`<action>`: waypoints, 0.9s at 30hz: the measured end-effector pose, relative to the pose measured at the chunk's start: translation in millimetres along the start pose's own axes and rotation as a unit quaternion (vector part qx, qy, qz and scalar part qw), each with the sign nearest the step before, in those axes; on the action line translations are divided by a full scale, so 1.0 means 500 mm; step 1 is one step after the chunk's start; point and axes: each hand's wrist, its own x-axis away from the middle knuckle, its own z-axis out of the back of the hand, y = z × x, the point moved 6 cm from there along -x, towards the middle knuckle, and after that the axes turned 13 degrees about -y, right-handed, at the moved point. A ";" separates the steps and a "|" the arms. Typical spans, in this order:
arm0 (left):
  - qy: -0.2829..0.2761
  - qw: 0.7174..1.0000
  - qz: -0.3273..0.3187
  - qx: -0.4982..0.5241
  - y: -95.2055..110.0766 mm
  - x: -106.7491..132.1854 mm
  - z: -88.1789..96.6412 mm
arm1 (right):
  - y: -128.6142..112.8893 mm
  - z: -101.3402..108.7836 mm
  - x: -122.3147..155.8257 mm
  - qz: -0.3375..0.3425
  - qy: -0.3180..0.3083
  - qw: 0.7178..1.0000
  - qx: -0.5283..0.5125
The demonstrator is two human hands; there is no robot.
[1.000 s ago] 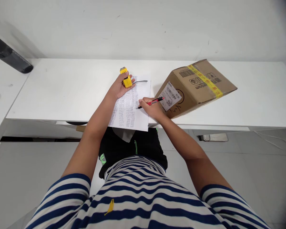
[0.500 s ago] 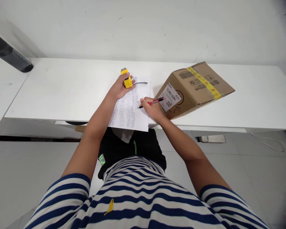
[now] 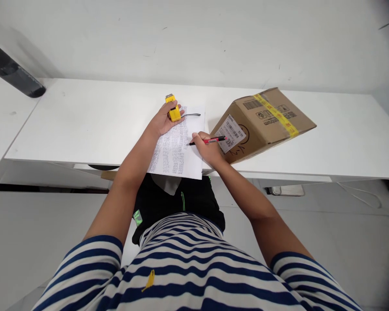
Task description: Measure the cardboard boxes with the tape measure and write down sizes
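My left hand (image 3: 163,121) is closed around a yellow tape measure (image 3: 174,113), whose black wrist strap trails to the right across the paper. Under that hand lies a white sheet of paper (image 3: 194,162), filled with columns of blue handwriting and jutting over the table's front edge. My right hand (image 3: 209,149) rests on the sheet's right side, gripping a red and black pen (image 3: 214,140). The pen's tip points left, at or just above the paper; contact is too small to tell. Right beside this hand stands a cardboard box (image 3: 262,123) with a shipping label and yellow tape.
The white table (image 3: 84,121) runs along a pale wall (image 3: 194,43). A dark post (image 3: 16,71) stands at the table's left end. Below the table's right part, a pale flat object (image 3: 288,190) and a cable (image 3: 359,194) are visible.
The pen in my right hand has tilted slightly flatter, its tip shifting a little to the right. My left hand keeps hold of the tape measure. The view has shifted slightly.
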 end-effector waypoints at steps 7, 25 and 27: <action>0.005 1.000 -0.002 0.008 0.003 0.006 -0.009 | -0.011 0.002 0.014 0.085 0.022 0.993 0.076; -0.282 0.952 -0.063 -0.102 -0.016 0.316 -0.366 | -0.106 0.022 0.207 0.368 0.351 0.833 0.216; -0.367 0.906 -0.069 -0.198 -0.051 0.341 -0.407 | -0.113 0.043 0.262 0.352 0.408 0.815 0.210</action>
